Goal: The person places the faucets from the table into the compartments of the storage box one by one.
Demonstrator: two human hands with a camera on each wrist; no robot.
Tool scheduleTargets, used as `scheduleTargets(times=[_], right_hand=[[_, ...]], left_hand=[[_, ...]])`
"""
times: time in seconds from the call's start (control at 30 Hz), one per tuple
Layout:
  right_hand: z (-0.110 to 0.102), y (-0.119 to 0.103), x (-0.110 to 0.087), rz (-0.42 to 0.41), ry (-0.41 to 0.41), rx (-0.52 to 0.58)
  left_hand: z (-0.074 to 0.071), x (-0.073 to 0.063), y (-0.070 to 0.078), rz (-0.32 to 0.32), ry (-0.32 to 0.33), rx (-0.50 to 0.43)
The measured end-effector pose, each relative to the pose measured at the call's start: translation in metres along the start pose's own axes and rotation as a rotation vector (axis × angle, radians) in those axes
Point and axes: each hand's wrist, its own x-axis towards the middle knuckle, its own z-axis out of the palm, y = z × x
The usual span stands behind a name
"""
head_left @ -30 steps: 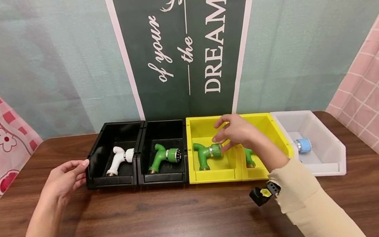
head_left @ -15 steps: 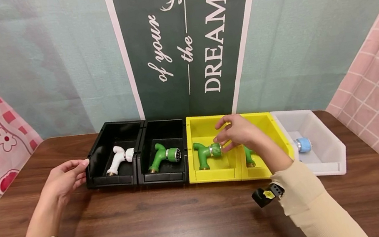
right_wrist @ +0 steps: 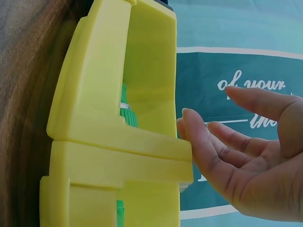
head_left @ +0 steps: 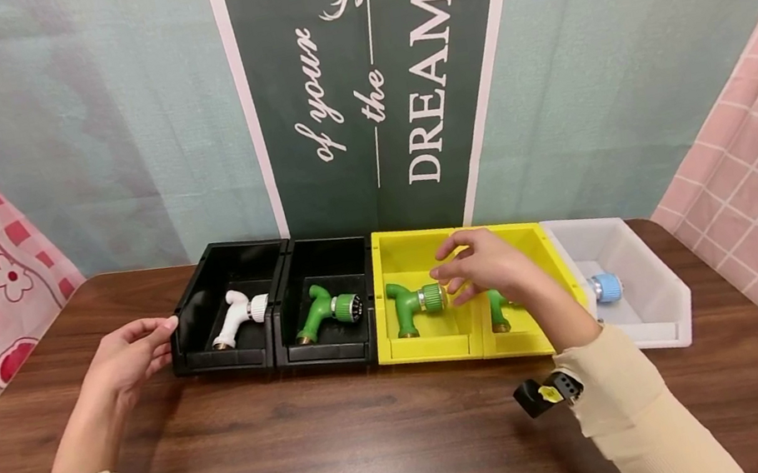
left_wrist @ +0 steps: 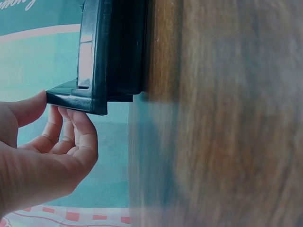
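Note:
My left hand (head_left: pixel 126 357) touches the outer edge of the left black bin (head_left: pixel 229 361), the thumb at the rim and the bent fingers against the side wall in the left wrist view. A white tap (head_left: pixel 234 319) lies in that bin. My right hand (head_left: pixel 486 261) hovers over the yellow bins with loosely spread fingers and nothing in them. Its fingertips come near the divider (right_wrist: pixel 156 146) in the right wrist view. One green tap (head_left: pixel 404 310) lies in the left yellow bin; another green tap (head_left: pixel 498 310) in the right yellow bin is partly hidden by my right arm.
The second black bin (head_left: pixel 327 355) holds a green tap (head_left: pixel 319 315). At the right end, a white bin (head_left: pixel 659 335) holds a tap with a blue knob (head_left: pixel 607 287), partly hidden. The bins stand in a row on a brown wooden table (head_left: pixel 358 460), before a fabric backdrop (head_left: pixel 570 67).
My right hand has drawn slightly to the right, away from the green tap's knob in the left yellow bin. The left hand has stayed at the black bin; the taps have not moved.

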Motion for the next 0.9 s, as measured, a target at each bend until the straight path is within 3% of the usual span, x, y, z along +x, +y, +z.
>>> scheduleTargets(times=[0.2, 0.57, 0.9], right_hand=[[-0.005, 0.003, -0.007, -0.003, -0.004, -0.02], [-0.013, 0.01, -0.017, -0.039, -0.004, -0.043], [-0.022, 0.022, -0.023, -0.072, -0.023, -0.037]], left_hand=[[-0.002, 0.003, -0.003, 0.013, 0.001, 0.002], [-0.012, 0.017, -0.017, 0.024, 0.062, 0.038], [0.002, 0.0, -0.001, 0.036, 0.038, 0.072]])
